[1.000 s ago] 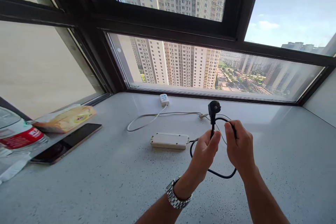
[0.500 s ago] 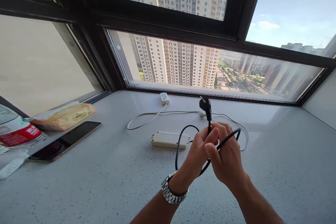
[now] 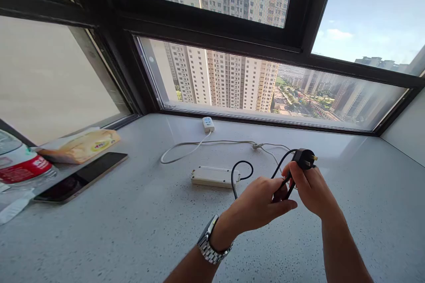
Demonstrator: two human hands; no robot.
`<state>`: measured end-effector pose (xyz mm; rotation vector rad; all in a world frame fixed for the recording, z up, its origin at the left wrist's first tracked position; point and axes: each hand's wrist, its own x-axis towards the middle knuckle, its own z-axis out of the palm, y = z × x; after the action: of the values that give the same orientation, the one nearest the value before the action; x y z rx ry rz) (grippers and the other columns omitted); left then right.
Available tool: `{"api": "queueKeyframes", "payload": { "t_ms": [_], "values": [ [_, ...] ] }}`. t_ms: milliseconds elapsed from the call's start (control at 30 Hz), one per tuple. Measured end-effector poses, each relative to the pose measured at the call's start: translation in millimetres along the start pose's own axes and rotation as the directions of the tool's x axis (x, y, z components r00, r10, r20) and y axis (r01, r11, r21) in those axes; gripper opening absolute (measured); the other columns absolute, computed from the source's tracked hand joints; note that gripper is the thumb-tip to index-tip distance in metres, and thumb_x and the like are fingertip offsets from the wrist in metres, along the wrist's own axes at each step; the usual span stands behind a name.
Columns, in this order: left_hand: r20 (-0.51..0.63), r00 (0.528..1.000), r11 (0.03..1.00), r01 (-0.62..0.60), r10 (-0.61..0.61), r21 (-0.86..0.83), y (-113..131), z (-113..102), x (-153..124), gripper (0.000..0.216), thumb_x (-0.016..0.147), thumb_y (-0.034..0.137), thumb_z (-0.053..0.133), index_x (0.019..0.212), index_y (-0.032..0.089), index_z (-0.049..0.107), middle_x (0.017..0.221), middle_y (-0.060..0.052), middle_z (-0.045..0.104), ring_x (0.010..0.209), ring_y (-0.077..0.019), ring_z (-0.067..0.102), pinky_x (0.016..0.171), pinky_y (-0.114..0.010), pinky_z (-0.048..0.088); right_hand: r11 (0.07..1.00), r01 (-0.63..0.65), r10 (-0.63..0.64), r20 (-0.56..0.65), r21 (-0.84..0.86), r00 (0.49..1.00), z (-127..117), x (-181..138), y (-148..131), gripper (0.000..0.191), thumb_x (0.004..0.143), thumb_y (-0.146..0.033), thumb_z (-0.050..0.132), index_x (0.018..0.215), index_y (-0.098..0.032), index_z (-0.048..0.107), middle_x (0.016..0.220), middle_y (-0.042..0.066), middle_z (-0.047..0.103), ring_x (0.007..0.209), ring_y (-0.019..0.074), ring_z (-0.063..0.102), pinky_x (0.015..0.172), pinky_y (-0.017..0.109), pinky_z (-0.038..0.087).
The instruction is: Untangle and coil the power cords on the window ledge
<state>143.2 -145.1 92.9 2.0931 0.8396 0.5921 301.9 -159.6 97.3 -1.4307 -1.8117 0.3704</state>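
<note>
A black power cord (image 3: 239,169) runs from a cream box-shaped unit (image 3: 214,176) on the grey speckled sill. My right hand (image 3: 312,190) is closed on the cord just behind its black plug (image 3: 303,158), whose brass pins point right. My left hand (image 3: 262,203), with a metal watch on the wrist, pinches the bundled cord loops close to the right hand. Part of the cord is hidden inside both hands.
A white cable (image 3: 206,143) with a small white adapter (image 3: 208,124) lies near the window. At the left edge sit a phone (image 3: 81,176), a yellow packet (image 3: 83,146) and a plastic bottle (image 3: 20,166). Black window frames rise behind.
The plug, upright above my hands before, has swung down to the right. Both hands shifted right, and the cord loop on the left has shrunk.
</note>
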Motion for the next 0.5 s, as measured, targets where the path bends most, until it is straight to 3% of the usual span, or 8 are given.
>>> {"api": "queueKeyframes", "payload": {
  "t_ms": [133,233,333,400,500],
  "values": [
    [-0.006,1.0,0.989,0.025,-0.024,0.143,0.9,-9.8,-5.4,0.023,0.078,0.031,0.057,0.064,0.018,0.047,0.056,0.005,0.044,0.052,-0.009,0.035,0.051,-0.023,0.024,1.0,0.014,-0.016,-0.102,-0.023,0.995,7.3,-0.7,3.4,0.058,0.09,-0.059,0.032,0.062,-0.017,0.061,0.052,0.004,0.057,0.048,0.0138,0.053,0.046,0.024,0.036],
    [-0.027,0.999,0.992,-0.044,0.047,0.122,-3.7,-13.0,-5.7,0.023,0.081,0.03,0.053,0.063,0.018,0.044,0.057,0.005,0.044,0.053,-0.0092,0.035,0.051,-0.024,0.024,0.999,0.045,-0.05,-0.226,-0.029,0.973,13.3,-0.4,2.2,0.059,0.088,-0.061,0.036,0.057,-0.017,0.059,0.047,0.002,0.052,0.045,0.013,0.049,0.045,0.025,0.034],
    [-0.194,0.98,0.998,-0.055,0.053,-0.004,-10.6,-16.3,-3.0,0.028,0.087,0.034,0.044,0.064,0.019,0.04,0.054,0.006,0.039,0.051,-0.0094,0.032,0.05,-0.023,0.025,0.994,0.103,-0.09,-0.28,0.033,0.956,14.8,0.0,-1.7,0.061,0.087,-0.063,0.033,0.058,-0.017,0.059,0.046,0.001,0.05,0.044,0.0118,0.046,0.045,0.025,0.034],
    [-0.357,0.934,0.989,-0.072,0.02,-0.133,-13.9,-20.6,-1.5,0.029,0.088,0.036,0.041,0.066,0.019,0.041,0.055,0.005,0.041,0.05,-0.0091,0.033,0.049,-0.022,0.027,0.984,0.119,-0.094,-0.179,0.131,0.979,17.1,0.4,-5.2,0.057,0.089,-0.06,0.034,0.066,-0.016,0.062,0.052,0.002,0.055,0.046,0.0116,0.049,0.046,0.024,0.035],
    [-0.555,0.831,0.895,-0.21,-0.05,-0.394,-13.3,-29.9,-2.2,0.025,0.086,0.037,0.046,0.069,0.019,0.042,0.055,0.005,0.044,0.047,-0.0077,0.033,0.045,-0.02,0.028,0.964,0.078,-0.096,0.061,0.254,0.994,30.9,2.2,-9.7,0.043,0.087,-0.055,0.046,0.085,-0.017,0.066,0.07,0.003,0.064,0.061,0.0141,0.058,0.052,0.024,0.043]
  ]
}}
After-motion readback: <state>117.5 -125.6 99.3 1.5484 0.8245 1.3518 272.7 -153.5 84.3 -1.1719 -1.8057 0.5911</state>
